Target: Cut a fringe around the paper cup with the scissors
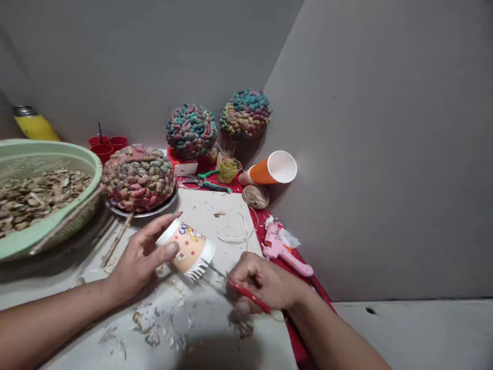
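Note:
My left hand grips a patterned paper cup, with the thumb pressed on its near side. The cup lies tilted, and its white end points right, toward my other hand. A row of narrow cut strips fans out along the lower part of that end. My right hand is closed around red-handled scissors, partly hidden by the fingers. Their thin, dark blades meet the cup's edge just above the cut strips.
A green basket of shells stands left. Beside it, a ball of coloured shells sits in a metal dish. Two similar balls, pliers, an orange cup stack, twine and a pink glue gun line the back and right.

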Motion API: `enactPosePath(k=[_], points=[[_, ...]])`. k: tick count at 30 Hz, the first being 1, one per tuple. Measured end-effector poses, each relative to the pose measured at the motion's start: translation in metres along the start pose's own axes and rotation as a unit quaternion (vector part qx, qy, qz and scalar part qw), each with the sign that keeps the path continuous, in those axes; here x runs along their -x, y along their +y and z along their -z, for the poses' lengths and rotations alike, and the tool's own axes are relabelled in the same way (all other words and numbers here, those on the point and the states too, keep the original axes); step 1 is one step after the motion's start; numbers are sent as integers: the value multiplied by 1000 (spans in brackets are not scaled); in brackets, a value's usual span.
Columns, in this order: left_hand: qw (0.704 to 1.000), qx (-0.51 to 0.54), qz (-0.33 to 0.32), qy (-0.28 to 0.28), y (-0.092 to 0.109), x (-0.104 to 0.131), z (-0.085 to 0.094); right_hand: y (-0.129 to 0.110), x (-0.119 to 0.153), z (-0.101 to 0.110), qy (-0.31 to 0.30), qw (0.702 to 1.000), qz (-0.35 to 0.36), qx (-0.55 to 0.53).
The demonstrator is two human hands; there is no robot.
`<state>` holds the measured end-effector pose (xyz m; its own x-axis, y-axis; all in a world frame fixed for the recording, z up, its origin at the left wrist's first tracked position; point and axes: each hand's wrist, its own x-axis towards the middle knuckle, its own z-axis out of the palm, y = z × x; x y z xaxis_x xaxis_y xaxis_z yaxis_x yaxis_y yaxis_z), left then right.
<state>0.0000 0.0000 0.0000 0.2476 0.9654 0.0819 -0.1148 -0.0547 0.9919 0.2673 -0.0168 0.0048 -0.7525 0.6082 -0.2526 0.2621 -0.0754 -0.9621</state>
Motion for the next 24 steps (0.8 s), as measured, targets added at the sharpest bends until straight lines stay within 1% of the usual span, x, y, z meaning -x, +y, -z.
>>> enactPosePath(k=[5,11,14,20,24], points=[[1000,-9,25,15,8,3,-3,3,1,2,-3,1000,-2,0],[999,-6,30,12,7,2,-2,4,0,2,-13,1000,11,-16],[999,-13,31,18,6,2,-1,5,0,3,-15,1000,18,-16],[1000,-19,13,19,6,1,-1,12,-1,5,-22,999,10,-23],[1000,-18,10,21,5,1,-1,12,0,5,-18,1000,6,-25]])
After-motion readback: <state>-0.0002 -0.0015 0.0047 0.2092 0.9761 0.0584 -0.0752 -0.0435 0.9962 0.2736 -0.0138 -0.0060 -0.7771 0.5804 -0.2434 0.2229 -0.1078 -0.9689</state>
